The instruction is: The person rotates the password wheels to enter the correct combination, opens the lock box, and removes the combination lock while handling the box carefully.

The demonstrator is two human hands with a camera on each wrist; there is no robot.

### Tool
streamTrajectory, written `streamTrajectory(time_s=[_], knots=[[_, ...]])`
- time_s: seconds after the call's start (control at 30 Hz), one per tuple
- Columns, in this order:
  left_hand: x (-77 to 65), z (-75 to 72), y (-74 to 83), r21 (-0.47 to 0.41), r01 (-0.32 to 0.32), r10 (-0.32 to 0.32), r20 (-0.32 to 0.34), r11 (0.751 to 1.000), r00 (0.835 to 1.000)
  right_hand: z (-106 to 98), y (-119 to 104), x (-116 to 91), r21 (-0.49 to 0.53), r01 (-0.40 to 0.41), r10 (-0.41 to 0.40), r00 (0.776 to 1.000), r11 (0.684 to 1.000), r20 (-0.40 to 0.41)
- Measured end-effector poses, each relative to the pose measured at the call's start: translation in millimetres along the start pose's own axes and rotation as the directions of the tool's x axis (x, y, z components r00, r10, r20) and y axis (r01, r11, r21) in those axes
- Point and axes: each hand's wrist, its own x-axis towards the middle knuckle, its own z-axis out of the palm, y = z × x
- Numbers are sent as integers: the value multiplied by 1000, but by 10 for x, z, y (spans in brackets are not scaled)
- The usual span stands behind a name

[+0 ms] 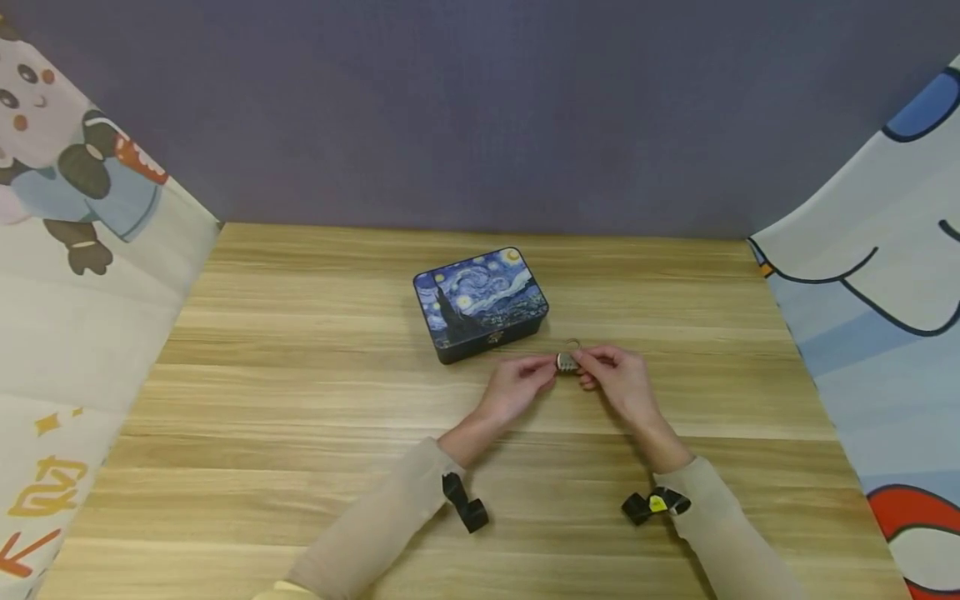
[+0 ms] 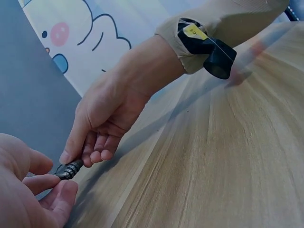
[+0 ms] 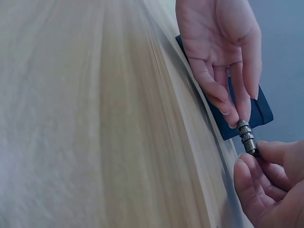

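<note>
A small metal combination padlock [image 1: 567, 362] with ridged number dials is held over the table, in front of the box; its thin curved shackle points away from the person. My right hand [image 1: 618, 383] pinches the padlock's right end between thumb and fingers. From the other side my left hand [image 1: 517, 387] reaches in, fingertips touching the opposite end. In the right wrist view the dials of the padlock [image 3: 245, 135] show between both hands, and the left thumb [image 3: 254, 71] stands apart from it. A lidded box [image 1: 483, 300] printed with a swirling blue night-sky painting lies just beyond, closed, its front clasp facing the hands.
The wood-grain table [image 1: 300, 400] runs back to a dark grey-blue panel [image 1: 480, 117]. Cartoon-printed sheets hang at the left [image 1: 97, 333] and right [image 1: 885, 333]. Black camera straps [image 1: 465, 504] sit over both sleeves.
</note>
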Motion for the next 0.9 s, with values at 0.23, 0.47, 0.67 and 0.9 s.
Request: streamTrajectory(time_s=[0.23,0.47,0.67,0.9], knots=[[3,28,17,147,-71,68,30,987,997,-22,0,32,-85,-15,14,1000,996,-17],[7,66,20,167,-69,64,39,984,997,-32,23,61,-172,-13,9,1000,985,-20],[35,95,2,190,-67,63,31,979,998,-34,24,61,-210,-18,15,1000,978,-14],[29,114,26,211,-59,51,43,976,998,-36,25,63,-242,-29,27,1000,970,-13]])
